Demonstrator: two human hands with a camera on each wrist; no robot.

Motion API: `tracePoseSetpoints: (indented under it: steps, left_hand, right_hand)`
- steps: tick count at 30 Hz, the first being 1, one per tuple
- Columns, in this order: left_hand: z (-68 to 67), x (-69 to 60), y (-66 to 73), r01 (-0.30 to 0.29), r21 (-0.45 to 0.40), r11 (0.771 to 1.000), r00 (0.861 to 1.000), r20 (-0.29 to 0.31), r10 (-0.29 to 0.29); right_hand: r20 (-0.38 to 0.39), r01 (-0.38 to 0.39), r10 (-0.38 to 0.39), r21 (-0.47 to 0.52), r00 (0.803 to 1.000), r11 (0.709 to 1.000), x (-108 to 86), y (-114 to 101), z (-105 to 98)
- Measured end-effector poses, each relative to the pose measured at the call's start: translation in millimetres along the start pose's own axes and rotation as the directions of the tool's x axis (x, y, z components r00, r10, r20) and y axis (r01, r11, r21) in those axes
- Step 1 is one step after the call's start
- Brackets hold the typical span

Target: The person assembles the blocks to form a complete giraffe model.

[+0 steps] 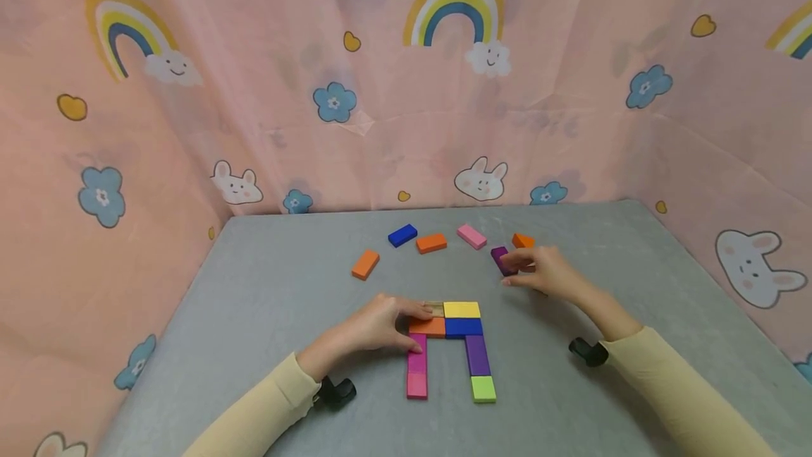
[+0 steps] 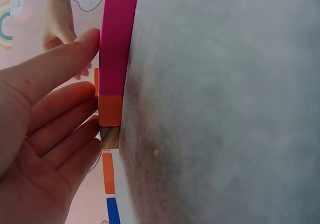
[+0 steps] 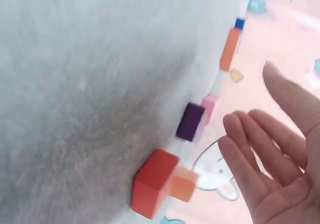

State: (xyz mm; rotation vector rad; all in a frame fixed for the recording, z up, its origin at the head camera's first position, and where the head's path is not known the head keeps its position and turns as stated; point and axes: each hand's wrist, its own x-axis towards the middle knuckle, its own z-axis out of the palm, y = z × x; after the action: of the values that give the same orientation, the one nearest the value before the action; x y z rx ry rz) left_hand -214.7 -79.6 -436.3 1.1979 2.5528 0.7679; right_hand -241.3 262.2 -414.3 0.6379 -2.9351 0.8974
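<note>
Flat coloured blocks lie joined in an arch shape at the table's middle. My left hand (image 1: 377, 326) rests on its left side, fingers over the natural-wood block (image 1: 436, 307) and orange block (image 1: 419, 328), thumb at the magenta block (image 1: 416, 362). In the left wrist view its fingers (image 2: 62, 101) are extended along the blocks. My right hand (image 1: 550, 273) hovers by the dark purple block (image 1: 500, 257) at the back right, fingers loosely bent and apart from it in the right wrist view. A red block (image 3: 152, 181), mostly hidden in the head view, lies nearby.
Along the back lie a blue block (image 1: 402, 235), orange blocks (image 1: 431, 243), a pink block (image 1: 471, 235) and an orange wedge (image 1: 522, 240). The arch also has yellow (image 1: 462, 309), blue (image 1: 464, 328), purple (image 1: 477, 355) and green (image 1: 484, 388) blocks. A patterned curtain (image 1: 380, 154) encloses the grey table (image 1: 266, 288).
</note>
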Motion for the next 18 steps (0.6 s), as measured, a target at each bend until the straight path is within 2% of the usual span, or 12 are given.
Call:
tracePoseSetpoints:
  steps: [5,10,18]
  left_hand:
    - [1.0,0.6,-0.5,0.000,0.002,1.000,1.000,-0.001,0.000]
    - [0.9,1.3,-0.5,0.007,0.002,1.000,1.000,0.002,-0.007]
    - [1.8,1.3,-1.5,0.014,-0.003,1.000,1.000,0.004,-0.014]
  right_hand:
    - [-0.037,-0.067,0.065,-0.041,0.997,0.997,10.2,16,1]
    - [-0.066,-0.084,0.080,-0.057,0.995,0.995,13.6,28,1]
    - [-0.052,-0.104,0.100,-0.082,0.994,0.991,13.3,31,4]
